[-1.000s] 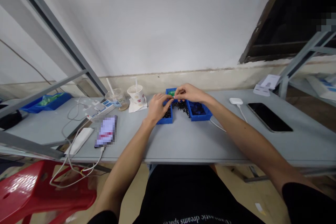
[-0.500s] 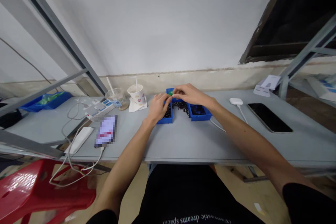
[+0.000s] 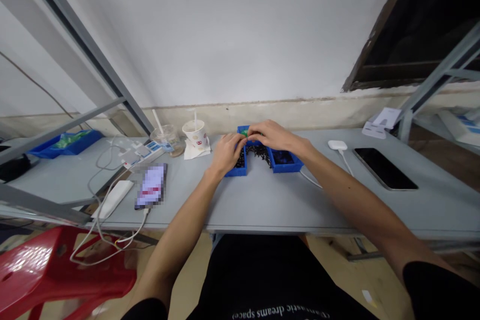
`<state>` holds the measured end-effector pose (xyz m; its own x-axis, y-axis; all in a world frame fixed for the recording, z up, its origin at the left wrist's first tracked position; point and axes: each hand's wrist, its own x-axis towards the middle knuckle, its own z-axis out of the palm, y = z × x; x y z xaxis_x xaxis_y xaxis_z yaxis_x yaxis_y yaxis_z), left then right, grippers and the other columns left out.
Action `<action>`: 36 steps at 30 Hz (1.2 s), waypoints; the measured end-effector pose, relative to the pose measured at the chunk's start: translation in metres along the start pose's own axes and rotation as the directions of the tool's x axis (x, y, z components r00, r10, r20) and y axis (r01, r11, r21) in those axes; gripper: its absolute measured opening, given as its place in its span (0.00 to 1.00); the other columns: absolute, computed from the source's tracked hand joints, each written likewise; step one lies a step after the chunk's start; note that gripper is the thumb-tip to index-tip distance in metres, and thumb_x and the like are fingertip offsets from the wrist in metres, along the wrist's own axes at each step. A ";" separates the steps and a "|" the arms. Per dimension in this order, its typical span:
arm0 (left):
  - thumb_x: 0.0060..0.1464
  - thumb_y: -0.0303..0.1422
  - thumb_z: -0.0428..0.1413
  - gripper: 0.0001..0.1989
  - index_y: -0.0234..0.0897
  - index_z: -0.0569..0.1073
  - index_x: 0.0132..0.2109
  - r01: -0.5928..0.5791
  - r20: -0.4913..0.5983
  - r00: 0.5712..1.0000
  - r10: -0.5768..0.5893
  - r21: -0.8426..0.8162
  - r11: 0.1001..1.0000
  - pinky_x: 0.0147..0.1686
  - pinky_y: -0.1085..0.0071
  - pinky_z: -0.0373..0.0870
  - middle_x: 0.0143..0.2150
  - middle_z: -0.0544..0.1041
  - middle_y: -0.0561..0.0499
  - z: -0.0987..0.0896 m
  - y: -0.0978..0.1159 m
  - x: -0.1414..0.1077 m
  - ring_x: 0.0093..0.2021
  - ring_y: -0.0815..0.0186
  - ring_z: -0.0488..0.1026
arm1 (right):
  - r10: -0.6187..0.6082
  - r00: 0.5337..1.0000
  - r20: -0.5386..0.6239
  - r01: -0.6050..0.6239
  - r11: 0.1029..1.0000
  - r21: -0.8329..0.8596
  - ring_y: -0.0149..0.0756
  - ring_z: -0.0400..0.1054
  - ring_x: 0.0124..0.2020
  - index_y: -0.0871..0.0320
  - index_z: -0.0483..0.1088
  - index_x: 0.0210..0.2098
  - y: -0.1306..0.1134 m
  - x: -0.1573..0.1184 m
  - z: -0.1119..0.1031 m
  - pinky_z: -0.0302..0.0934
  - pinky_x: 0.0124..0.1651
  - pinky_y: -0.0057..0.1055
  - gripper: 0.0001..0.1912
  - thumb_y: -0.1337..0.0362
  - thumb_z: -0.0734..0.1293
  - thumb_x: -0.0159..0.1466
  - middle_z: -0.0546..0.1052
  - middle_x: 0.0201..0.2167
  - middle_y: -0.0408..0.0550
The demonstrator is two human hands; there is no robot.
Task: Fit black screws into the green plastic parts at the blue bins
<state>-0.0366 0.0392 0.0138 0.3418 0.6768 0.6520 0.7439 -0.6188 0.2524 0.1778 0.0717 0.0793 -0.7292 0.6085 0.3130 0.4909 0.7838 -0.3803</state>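
My left hand (image 3: 227,152) and my right hand (image 3: 272,135) meet with pinched fingertips over the blue bins. Whatever sits between the fingertips is too small to name. Under my left hand is a blue bin (image 3: 237,172) of small black parts. Another blue bin (image 3: 287,167) with dark contents stands below my right wrist. Behind my fingers, partly hidden, a third blue bin (image 3: 243,129) holds something green. Loose black pieces (image 3: 259,153) lie heaped on the table between the bins.
On the left are a paper cup (image 3: 195,134), a plastic cup (image 3: 167,140), a power strip (image 3: 144,155) and a charging phone (image 3: 152,185). A black phone (image 3: 385,168) and a white charger (image 3: 336,145) lie right. A red stool (image 3: 56,270) stands below.
Both hands stay at nearly the same spot, fingertips still together. The bins and the black pieces have not visibly moved.
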 end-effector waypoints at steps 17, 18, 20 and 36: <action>0.75 0.39 0.47 0.15 0.41 0.76 0.46 0.017 0.008 1.000 -0.016 -0.027 0.999 0.51 0.61 0.69 0.43 0.82 0.48 -0.003 0.003 -0.001 0.45 0.58 0.77 | 0.379 0.920 0.098 -0.350 0.909 -0.228 0.36 0.69 0.30 0.57 0.78 0.32 0.039 -0.031 -0.068 0.54 0.36 0.33 0.18 0.52 0.66 0.70 0.80 0.29 0.49; 0.75 0.40 0.47 0.15 0.41 0.76 0.46 0.017 0.009 1.000 -0.017 -0.026 1.000 0.51 0.61 0.69 0.43 0.82 0.48 -0.003 0.003 -0.001 0.45 0.58 0.77 | 0.356 0.929 0.099 -0.327 0.918 -0.226 0.36 0.69 0.31 0.58 0.79 0.33 0.038 -0.028 -0.063 0.55 0.36 0.33 0.16 0.54 0.67 0.69 0.81 0.30 0.49; 0.75 0.39 0.47 0.15 0.41 0.77 0.46 0.012 0.009 1.000 -0.012 -0.025 1.000 0.51 0.61 0.69 0.42 0.82 0.48 -0.003 0.003 -0.001 0.45 0.58 0.77 | 0.289 0.953 0.084 -0.267 0.940 -0.212 0.36 0.71 0.32 0.58 0.80 0.36 0.036 -0.019 -0.047 0.56 0.37 0.31 0.10 0.60 0.68 0.68 0.82 0.31 0.49; 0.74 0.39 0.48 0.14 0.40 0.77 0.47 -0.015 -0.002 1.000 0.015 -0.014 1.000 0.49 0.61 0.70 0.43 0.82 0.47 -0.002 0.002 0.000 0.45 0.58 0.77 | 0.168 0.966 0.196 -0.045 0.857 -0.513 0.42 0.75 0.38 0.58 0.82 0.35 0.037 0.001 0.041 0.55 0.41 0.35 0.12 0.73 0.66 0.66 0.84 0.35 0.56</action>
<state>-0.0360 0.0371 0.0160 0.3516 0.6663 0.6575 0.7303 -0.6347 0.2526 0.1762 0.0964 0.0300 -0.7153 0.6955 0.0677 0.6983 0.7079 0.1061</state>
